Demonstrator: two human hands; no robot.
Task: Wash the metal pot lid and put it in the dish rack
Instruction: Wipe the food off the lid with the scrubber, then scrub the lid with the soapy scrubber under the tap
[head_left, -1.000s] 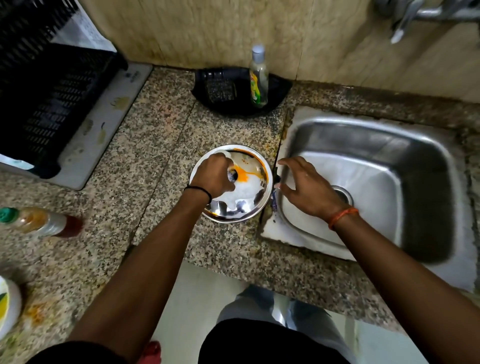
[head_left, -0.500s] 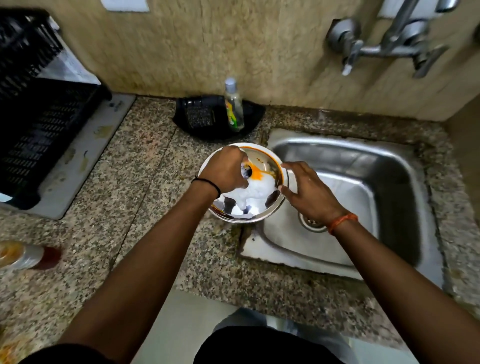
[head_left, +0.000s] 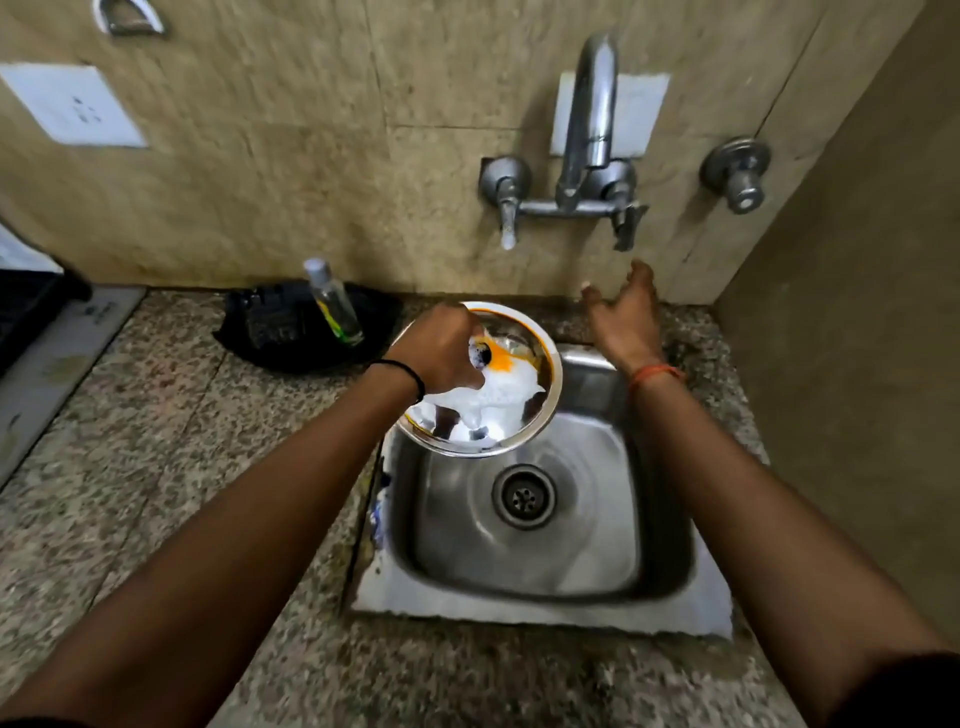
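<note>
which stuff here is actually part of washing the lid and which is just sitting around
Part of the job:
metal pot lid, orange-stained, gripped by the left hand
right hand, open, reaching up toward the tap
sink, with the lid over its left corner

Just lying about:
clear bottle
black tray it rests on
wall socket

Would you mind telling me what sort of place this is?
Most likely a home kitchen: a steel sink set in a granite counter, a wall tap above it, and a food-stained pot lid held over the basin.
</note>
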